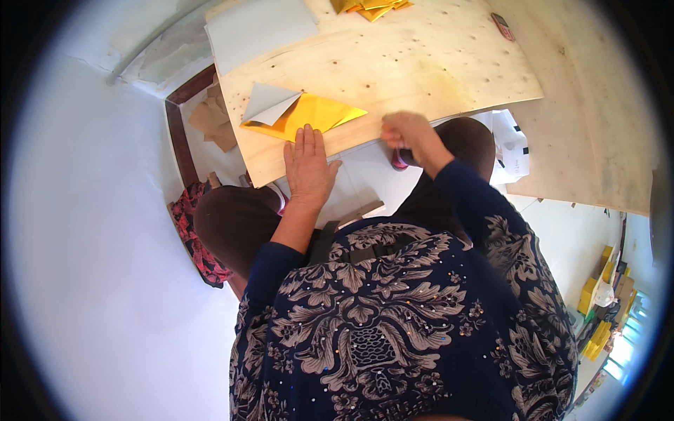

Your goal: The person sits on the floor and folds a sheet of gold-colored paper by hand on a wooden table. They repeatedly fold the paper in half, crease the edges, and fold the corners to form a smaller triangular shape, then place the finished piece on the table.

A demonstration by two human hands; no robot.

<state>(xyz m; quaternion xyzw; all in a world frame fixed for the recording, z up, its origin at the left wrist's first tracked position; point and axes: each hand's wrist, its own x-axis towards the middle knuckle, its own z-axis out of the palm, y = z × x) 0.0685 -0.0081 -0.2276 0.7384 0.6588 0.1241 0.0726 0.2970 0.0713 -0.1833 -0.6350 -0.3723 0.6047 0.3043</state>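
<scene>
A gold foil sheet with a grey back [312, 116] lies folded on the near left part of the wooden board. One grey corner stands up in a loose fold at its left side. My left hand [307, 165] is flat, its outstretched fingertips pressing the near edge of the foil sheet. To the right of the sheet, my right hand [411, 133] hovers by the board's near edge, apart from the foil. Its fingers are curled in and somewhat blurred, and no object shows in them.
Grey-backed sheets [260, 31] lie at the board's far left. Folded gold pieces [372, 7] are heaped at the far edge, and a small red phone-like object [502, 27] rests at far right. Beneath the wooden board [421, 63] are my knees and a white bag [510, 147].
</scene>
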